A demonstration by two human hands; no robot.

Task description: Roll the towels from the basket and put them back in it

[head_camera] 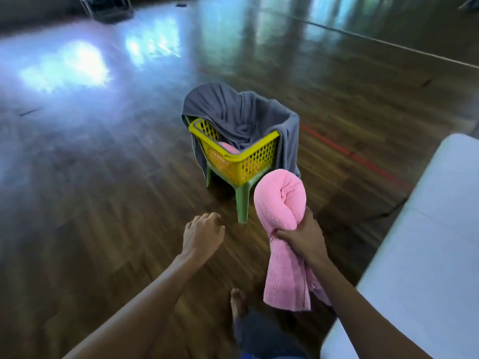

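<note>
A glossy dark wooden floor (103, 177) is filling the left of the view. Above it the person's left hand (203, 235) is hanging with fingers loosely curled and holding nothing, probably kept free to steady the load. Toward the middle, a yellow perforated plastic basket (248, 161) is sitting on a low green plastic stool (242, 203), which is raising it to an easier reach. A large grey towel (233, 110) is lying unrolled over the basket's back rim and sides, and a bit of pink cloth (228, 148) is showing inside. Just right of the stool, the right hand (302, 235) is gripping a fluffy pink terry towel (281, 200) around its middle, rolled end up and loose tail hanging down. The towel is near the basket but not in it, and seemingly being carried there. At far right, a white padded surface (427, 229) is edging the view.
</note>
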